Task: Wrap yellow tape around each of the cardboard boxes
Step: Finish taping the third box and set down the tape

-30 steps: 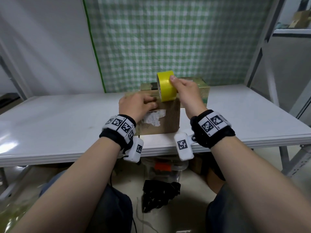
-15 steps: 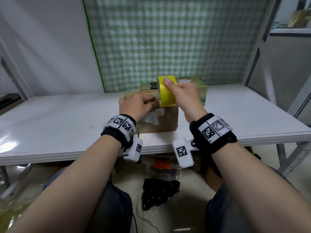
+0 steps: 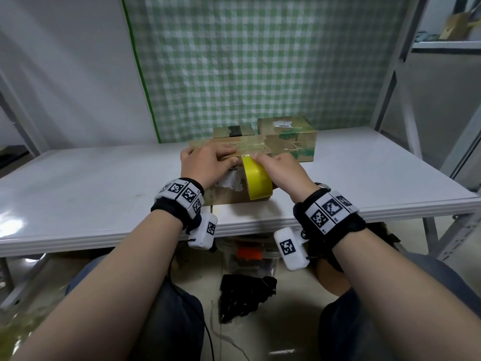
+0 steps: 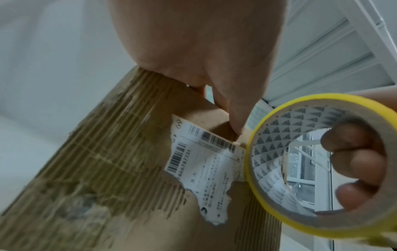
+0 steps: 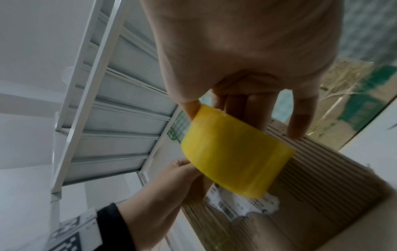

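Observation:
A worn cardboard box (image 3: 229, 198) with a torn white label (image 4: 206, 171) stands near the table's front edge. My left hand (image 3: 221, 157) lies on its top, fingers stretched over the top, with the thumb (image 4: 235, 125) pressing on the front face beside the label. My right hand (image 3: 276, 170) grips a roll of yellow tape (image 3: 257, 182), fingers through its core (image 4: 268, 141). The roll (image 5: 234, 161) lies against the box's front face just below the top edge, right of the label. Two more cardboard boxes (image 3: 289, 138) (image 3: 233, 131) stand behind, touching the near one.
The white table (image 3: 91, 191) runs wide to left and right of the boxes. A green checked cloth (image 3: 247, 61) hangs behind. A metal shelf frame (image 3: 406, 74) stands at the right. Bags and black items (image 3: 247, 290) lie on the floor under the table.
My right hand has carried the tape roll from above the box's top edge down onto its front face. My left hand has stayed on the box top.

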{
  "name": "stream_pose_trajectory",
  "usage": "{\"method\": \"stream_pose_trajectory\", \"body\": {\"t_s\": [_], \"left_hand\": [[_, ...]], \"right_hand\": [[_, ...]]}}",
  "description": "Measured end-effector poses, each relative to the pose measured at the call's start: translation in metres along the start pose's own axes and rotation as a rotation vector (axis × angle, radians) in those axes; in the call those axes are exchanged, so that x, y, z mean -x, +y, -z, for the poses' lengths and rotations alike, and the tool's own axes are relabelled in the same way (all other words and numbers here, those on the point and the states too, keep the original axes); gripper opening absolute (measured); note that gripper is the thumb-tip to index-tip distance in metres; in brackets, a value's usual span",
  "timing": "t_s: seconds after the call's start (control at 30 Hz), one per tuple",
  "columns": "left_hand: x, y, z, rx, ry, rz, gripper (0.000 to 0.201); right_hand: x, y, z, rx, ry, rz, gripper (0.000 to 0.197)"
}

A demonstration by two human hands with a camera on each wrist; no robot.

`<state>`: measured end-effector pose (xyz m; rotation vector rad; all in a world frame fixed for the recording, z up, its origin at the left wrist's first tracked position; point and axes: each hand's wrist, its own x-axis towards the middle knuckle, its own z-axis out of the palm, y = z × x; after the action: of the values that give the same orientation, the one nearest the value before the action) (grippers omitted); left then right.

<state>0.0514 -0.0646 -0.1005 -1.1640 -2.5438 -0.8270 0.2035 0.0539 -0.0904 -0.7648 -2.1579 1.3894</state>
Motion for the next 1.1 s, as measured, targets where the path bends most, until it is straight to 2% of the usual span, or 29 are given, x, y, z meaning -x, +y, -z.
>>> {"method": "stream_pose_trajectory", "body": {"t_s": [0.1, 0.2, 0.27, 0.33, 0.37, 0.43, 0.47, 0.53, 0.57, 0.63, 0.77, 0.87, 0.97, 1.1], "left_hand": [[0.005, -0.005, -0.002, 0.011, 0.01, -0.058, 0.035], [0.011, -0.016, -0.003, 0.051, 0.089, -0.095, 0.054], [0.016, -0.021, -0.005, 0.14, 0.209, 0.062, 0.075], [0.017, -0.029, -0.01, 0.412, 0.292, 0.35, 0.09], [0.016, -0.032, -0.013, 0.581, 0.283, 0.475, 0.095], [0.016, -0.035, -0.016, 0.791, 0.173, 0.636, 0.1], [0.017, -0.035, -0.018, 0.812, 0.113, 0.658, 0.089], [0.017, -0.034, -0.023, 0.777, 0.107, 0.621, 0.055], [0.017, -0.034, -0.025, 0.754, 0.126, 0.589, 0.045], [0.016, -0.031, -0.024, 0.758, 0.143, 0.529, 0.037], [0.014, -0.03, -0.018, 0.758, 0.139, 0.475, 0.047], [0.014, -0.03, -0.011, 0.723, 0.164, 0.43, 0.062], [0.013, -0.029, -0.006, 0.716, 0.145, 0.395, 0.074], [0.014, -0.032, -0.009, 0.698, 0.077, 0.456, 0.09]], "right_hand": [[0.002, 0.004, -0.004, -0.072, 0.0, 0.001, 0.052], [0.006, 0.005, -0.003, -0.088, 0.005, 0.012, 0.055], [0.002, 0.01, -0.004, -0.093, 0.008, 0.006, 0.056], [-0.003, 0.015, -0.005, -0.068, 0.015, -0.033, 0.051], [-0.005, 0.017, -0.006, -0.071, -0.001, -0.046, 0.049], [-0.005, 0.017, -0.008, -0.122, -0.055, -0.054, 0.049], [-0.004, 0.017, -0.009, -0.155, -0.072, -0.059, 0.052], [-0.003, 0.016, -0.011, -0.199, -0.067, -0.06, 0.065], [-0.002, 0.013, -0.011, -0.222, -0.048, -0.06, 0.073], [-0.003, 0.008, -0.011, -0.27, -0.002, -0.07, 0.085], [-0.007, -0.002, -0.005, -0.36, 0.052, -0.027, 0.063], [-0.015, -0.002, -0.002, -0.366, 0.075, -0.001, 0.06], [-0.021, 0.001, 0.0, -0.313, 0.038, 0.008, 0.063], [-0.026, 0.001, 0.002, -0.261, -0.001, 0.006, 0.055]]}}
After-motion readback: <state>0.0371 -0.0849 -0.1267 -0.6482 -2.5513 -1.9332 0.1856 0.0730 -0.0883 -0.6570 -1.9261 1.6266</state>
